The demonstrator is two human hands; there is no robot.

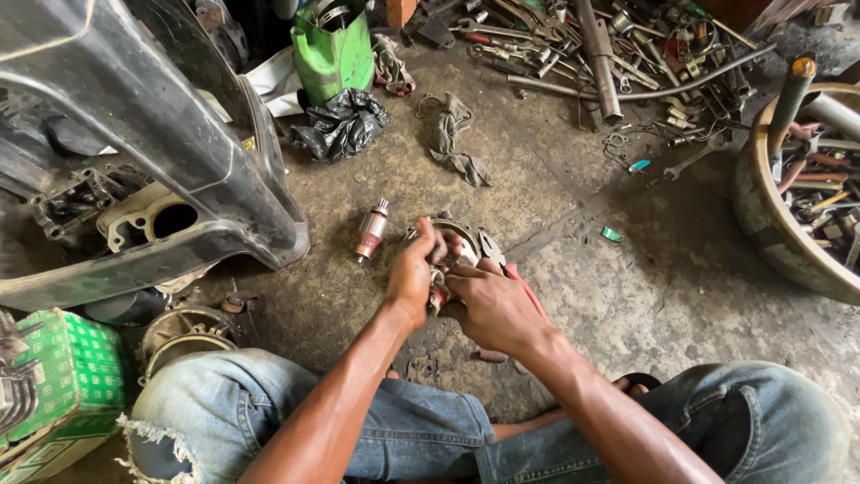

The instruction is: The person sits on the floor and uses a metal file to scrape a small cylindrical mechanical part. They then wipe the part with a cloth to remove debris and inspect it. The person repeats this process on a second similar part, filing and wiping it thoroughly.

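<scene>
From the head camera, the left hand (pixel 414 273) was curled around the near edge of a small round metal part (pixel 460 240) on the concrete floor (pixel 627 287), fingers closed on it. The right hand (pixel 488 305) pinched something small at the same part; what it pinched could not be told, though red-handled pliers (pixel 502 260) lay just beside it. With both hands crowded together, a slip could have nicked a finger or flicked a small piece off across the gritty floor. A copper-wound rotor (pixel 370 231) lay loose near the left hand and could have rolled if nudged. The black scooter body (pixel 161 134) hemmed in the left side; the tool pile (pixel 627 63) and tub (pixel 770 215) closed the far right. Bare floor lay open to the right.
</scene>
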